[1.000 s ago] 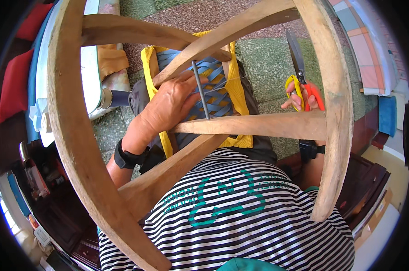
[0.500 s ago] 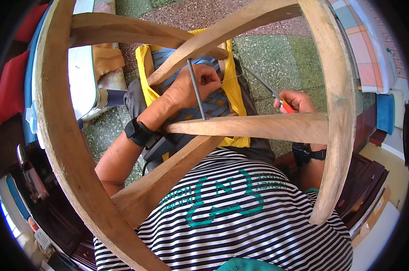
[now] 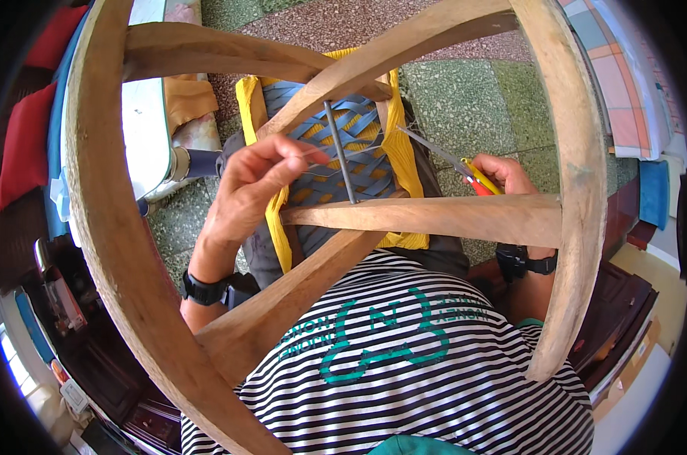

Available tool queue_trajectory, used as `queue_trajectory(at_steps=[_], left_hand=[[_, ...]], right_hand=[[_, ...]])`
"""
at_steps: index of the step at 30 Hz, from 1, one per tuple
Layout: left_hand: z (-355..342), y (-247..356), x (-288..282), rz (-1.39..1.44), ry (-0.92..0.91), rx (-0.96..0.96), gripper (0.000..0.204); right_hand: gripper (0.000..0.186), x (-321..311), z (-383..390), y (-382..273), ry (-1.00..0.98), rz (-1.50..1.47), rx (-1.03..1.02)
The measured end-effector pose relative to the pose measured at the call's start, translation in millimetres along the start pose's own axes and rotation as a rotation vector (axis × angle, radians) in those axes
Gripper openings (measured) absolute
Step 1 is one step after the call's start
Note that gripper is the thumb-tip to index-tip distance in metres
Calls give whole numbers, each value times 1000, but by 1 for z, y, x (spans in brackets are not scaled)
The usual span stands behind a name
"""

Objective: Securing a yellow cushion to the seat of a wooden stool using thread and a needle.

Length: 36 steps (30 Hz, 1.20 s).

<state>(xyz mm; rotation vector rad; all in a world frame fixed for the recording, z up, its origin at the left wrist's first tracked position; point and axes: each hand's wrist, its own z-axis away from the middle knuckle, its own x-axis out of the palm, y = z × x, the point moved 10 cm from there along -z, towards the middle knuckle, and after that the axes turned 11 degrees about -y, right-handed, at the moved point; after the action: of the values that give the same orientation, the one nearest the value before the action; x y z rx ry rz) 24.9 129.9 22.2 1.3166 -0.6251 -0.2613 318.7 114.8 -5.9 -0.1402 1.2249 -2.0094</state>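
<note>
My left hand (image 3: 254,186) is raised over the left side of a seat of crossed blue webbing (image 3: 358,125). Its thumb and fingers pinch a thin pale thread (image 3: 370,148), which trails rightward over the seat. My right hand (image 3: 508,173) grips scissors (image 3: 440,149) by their red and yellow handles, the blades aimed up and left at the seat's right edge. Yellow ribbed fabric (image 3: 408,171) borders the webbing. The seat belongs to a wooden chair frame (image 3: 434,216) that surrounds both hands, and a grey metal rod (image 3: 336,144) crosses between two of its rails.
Curved wooden posts rise on the left (image 3: 97,167) and right (image 3: 582,152). Left of the seat stands a white-topped table (image 3: 142,136) with a piece of tan leather (image 3: 190,96) beside it. Beyond lies a speckled tile floor (image 3: 464,98). Checked cloth (image 3: 612,76) hangs at the far right.
My left hand has moved left and toward me, off the seat's middle, drawing the thread along. More of the blue webbing shows. My right hand and the scissors have barely moved.
</note>
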Motion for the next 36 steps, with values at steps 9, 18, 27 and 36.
queue_trajectory(at_steps=[9,18,27,36], left_hand=[[9,1,-24,69,184,75,13],[9,4,-26,134,224,121,15],[17,-3,-42,23,282,121,13],[23,-3,-40,2,298,133,13]], right_hand=[[25,1,0,-22,34,144,-65],[33,9,-11,-76,69,463,-189],[37,20,-38,-109,10,719,-476],[37,39,-52,-134,13,820,-641]])
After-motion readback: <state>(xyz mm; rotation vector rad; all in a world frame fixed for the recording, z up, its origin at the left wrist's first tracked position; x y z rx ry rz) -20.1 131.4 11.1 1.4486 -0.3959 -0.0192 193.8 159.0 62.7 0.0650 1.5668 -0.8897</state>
